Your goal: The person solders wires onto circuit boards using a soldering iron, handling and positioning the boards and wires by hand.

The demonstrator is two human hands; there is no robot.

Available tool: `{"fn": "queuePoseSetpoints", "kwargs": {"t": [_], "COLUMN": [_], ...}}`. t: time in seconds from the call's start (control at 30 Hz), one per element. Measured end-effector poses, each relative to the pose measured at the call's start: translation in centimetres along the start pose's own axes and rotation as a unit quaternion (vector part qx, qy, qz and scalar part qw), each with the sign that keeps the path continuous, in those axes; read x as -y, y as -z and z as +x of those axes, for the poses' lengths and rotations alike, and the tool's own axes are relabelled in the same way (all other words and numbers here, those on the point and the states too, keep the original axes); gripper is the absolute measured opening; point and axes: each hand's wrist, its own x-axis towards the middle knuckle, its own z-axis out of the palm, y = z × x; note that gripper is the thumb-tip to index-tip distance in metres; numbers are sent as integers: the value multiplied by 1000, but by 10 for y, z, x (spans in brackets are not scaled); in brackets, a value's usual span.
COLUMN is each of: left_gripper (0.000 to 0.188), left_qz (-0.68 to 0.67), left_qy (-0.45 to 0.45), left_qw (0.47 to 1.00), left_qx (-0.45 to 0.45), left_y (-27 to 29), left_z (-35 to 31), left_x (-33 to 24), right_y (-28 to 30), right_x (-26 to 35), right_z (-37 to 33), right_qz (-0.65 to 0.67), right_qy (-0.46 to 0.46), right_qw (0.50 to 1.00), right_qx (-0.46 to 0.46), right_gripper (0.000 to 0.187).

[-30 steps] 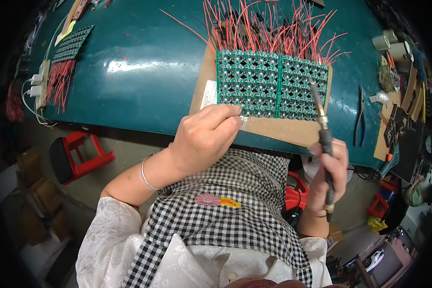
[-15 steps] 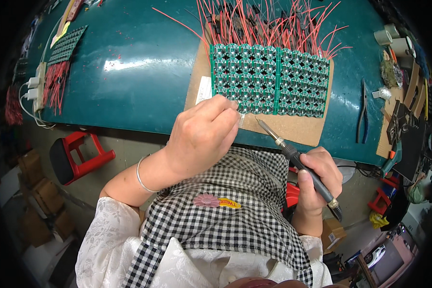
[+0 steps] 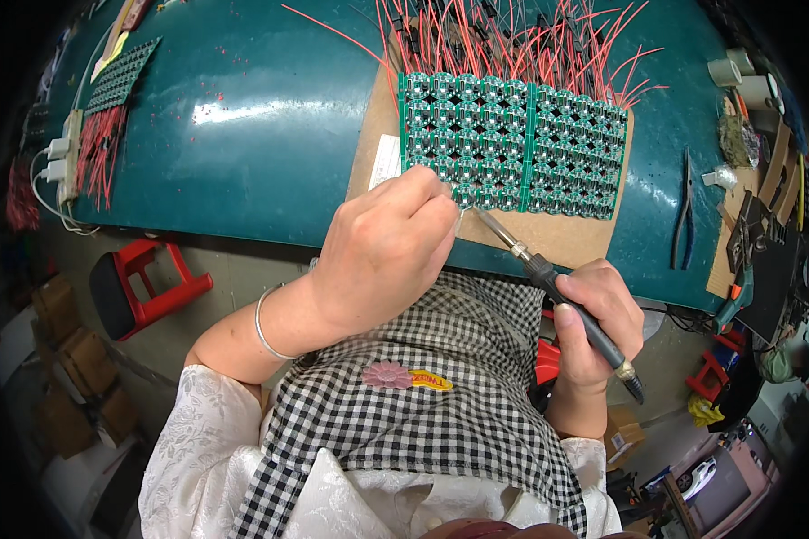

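- I see the right hand (image 3: 602,323) with its fingers wrapped around the soldering iron (image 3: 577,307); a second ago the tip stood over the right part of the green circuit panel (image 3: 466,130); now it points far and left at the panel's near edge, just beside the left hand (image 3: 382,247); I cannot tell whether it touches.
- The left hand's fingertips stay pinched together at the panel's near edge, left of the iron tip; what they grasp is hidden from me; a thin pale strand (image 3: 463,216) shows just beside them.
- The panel lies on a brown board (image 3: 548,239); red wires (image 3: 463,54) fan out from its far edge.
- The brown board juts past the panel on the near side; the teal table's (image 3: 270,171) near edge runs close by.
- I have wide tabletop to the left, out to a smaller panel (image 3: 126,76); the right strip is narrower, with pliers (image 3: 684,216) on it.
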Motion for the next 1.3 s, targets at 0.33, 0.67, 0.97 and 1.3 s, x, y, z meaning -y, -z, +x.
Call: {"fn": "queuePoseSetpoints", "kwargs": {"t": [0.33,0.67,0.97,1.3], "left_gripper": [13,15,16,19], "left_qz": [15,21,19,-11], "left_qy": [14,20,16,-21], "left_qw": [1000,999,1000,999], "left_qx": [-12,-14,-12,-37], "left_y": [-6,-6,-5,1], "left_z": [2,-3,-5,-19], "left_x": [-3,-4,-2,5], "right_y": [2,14,19,17], "right_x": [13,9,-1,-25], "right_z": [16,9,0,-21], "right_qz": [-39,19,43,9], "right_qy": [17,13,11,-10], "right_qw": [998,998,998,979], "right_qx": [41,-50,-54,-205], "right_gripper": [23,24,24,51]}}
